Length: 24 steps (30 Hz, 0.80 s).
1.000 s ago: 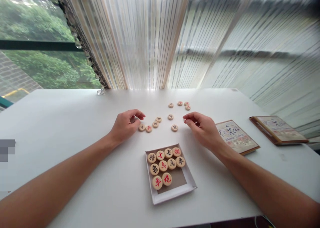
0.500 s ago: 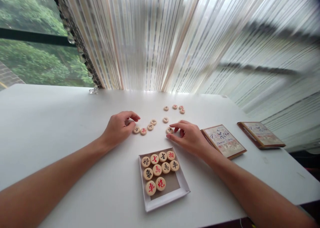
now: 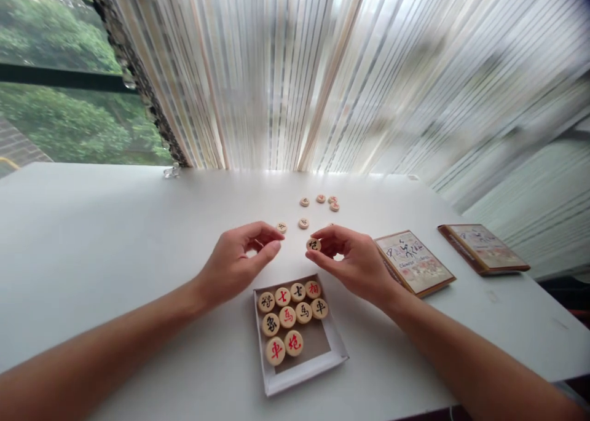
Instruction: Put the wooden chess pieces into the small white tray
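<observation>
My right hand [image 3: 348, 252] pinches a round wooden Chinese chess piece [image 3: 313, 244] with a black character, between thumb and forefinger. My left hand [image 3: 242, 255] is left of it, fingers curved and thumb slightly apart, with nothing visible in it. Just past its fingertips lies a black-lettered piece [image 3: 281, 227]; other pieces there are hidden behind this hand. Below both hands stands a shallow white box [image 3: 306, 369], holding rows of pieces with red and black characters. A red-lettered piece [image 3: 294, 343] is the last in its front row, with bare grey bottom to its right.
Several loose pieces lie farther back on the white table [image 3: 138, 224], among them a black-lettered one [image 3: 303, 223] and a red-lettered one [image 3: 334, 206]. To the right are two Chinese chess boxes or lids [image 3: 417, 261] [image 3: 483, 247]. A string curtain [image 3: 258, 89] hangs behind the table.
My left hand has moved right, toward the right hand, and now covers some loose pieces. My right hand has tilted its chess piece up so the character faces me.
</observation>
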Each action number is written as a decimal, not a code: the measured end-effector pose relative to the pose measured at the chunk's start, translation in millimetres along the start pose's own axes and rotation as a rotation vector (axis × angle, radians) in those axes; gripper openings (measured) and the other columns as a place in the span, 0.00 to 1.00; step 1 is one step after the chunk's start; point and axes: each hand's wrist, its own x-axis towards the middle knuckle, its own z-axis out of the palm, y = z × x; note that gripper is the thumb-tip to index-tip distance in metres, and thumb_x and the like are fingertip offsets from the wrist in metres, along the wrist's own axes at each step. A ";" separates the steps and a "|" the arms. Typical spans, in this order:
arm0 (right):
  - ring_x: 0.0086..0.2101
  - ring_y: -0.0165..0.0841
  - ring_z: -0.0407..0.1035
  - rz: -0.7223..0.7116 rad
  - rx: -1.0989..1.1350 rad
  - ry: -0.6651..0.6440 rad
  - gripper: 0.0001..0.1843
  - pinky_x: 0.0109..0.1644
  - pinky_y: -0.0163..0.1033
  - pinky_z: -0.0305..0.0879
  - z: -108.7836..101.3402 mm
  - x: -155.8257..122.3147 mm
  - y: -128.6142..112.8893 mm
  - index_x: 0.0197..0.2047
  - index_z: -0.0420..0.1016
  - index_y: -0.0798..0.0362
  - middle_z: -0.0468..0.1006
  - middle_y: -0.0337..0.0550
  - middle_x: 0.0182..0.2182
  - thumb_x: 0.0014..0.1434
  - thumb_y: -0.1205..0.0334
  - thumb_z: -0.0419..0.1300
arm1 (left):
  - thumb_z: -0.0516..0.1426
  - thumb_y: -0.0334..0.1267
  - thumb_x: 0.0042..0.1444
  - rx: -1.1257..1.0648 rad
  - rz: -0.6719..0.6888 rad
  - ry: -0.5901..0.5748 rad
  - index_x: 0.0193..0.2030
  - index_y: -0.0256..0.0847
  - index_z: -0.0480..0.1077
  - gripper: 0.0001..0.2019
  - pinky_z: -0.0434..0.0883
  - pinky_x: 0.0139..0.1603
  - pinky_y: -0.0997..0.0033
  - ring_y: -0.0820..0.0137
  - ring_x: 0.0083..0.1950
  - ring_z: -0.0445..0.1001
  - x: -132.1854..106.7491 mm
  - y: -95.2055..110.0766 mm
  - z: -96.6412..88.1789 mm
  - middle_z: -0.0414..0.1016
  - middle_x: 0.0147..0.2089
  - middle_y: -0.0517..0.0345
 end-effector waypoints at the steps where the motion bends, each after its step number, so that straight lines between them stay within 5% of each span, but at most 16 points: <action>1: 0.31 0.35 0.80 0.007 0.105 -0.016 0.14 0.36 0.40 0.78 1.7 -3.2 -4.0 0.45 0.82 0.52 0.86 0.43 0.32 0.60 0.55 0.74 | 0.64 0.43 0.64 -0.056 -0.036 -0.051 0.43 0.43 0.82 0.08 0.77 0.41 0.66 0.64 0.39 0.82 -2.6 4.9 3.4 0.85 0.38 0.54; 5: 0.31 0.34 0.82 0.045 0.358 -0.099 0.16 0.37 0.38 0.82 9.6 -16.1 -17.3 0.46 0.83 0.51 0.87 0.42 0.33 0.56 0.59 0.78 | 0.67 0.47 0.61 -0.223 -0.149 -0.162 0.43 0.45 0.83 0.10 0.78 0.38 0.66 0.63 0.39 0.82 -10.8 18.9 10.6 0.85 0.38 0.53; 10: 0.31 0.34 0.83 0.000 0.411 -0.120 0.13 0.34 0.37 0.83 15.9 -28.4 -25.8 0.42 0.82 0.51 0.88 0.43 0.33 0.56 0.62 0.79 | 0.71 0.44 0.56 -0.320 -0.201 -0.256 0.37 0.44 0.84 0.07 0.78 0.35 0.66 0.64 0.34 0.80 -16.3 29.4 10.7 0.84 0.34 0.53; 24: 0.28 0.30 0.83 0.310 0.759 -0.242 0.18 0.36 0.31 0.81 11.7 -26.1 -38.0 0.42 0.82 0.54 0.87 0.42 0.29 0.53 0.60 0.82 | 0.73 0.40 0.57 -0.587 -0.335 -0.278 0.40 0.34 0.84 0.10 0.76 0.37 0.81 0.73 0.35 0.83 -14.5 35.8 8.3 0.87 0.35 0.53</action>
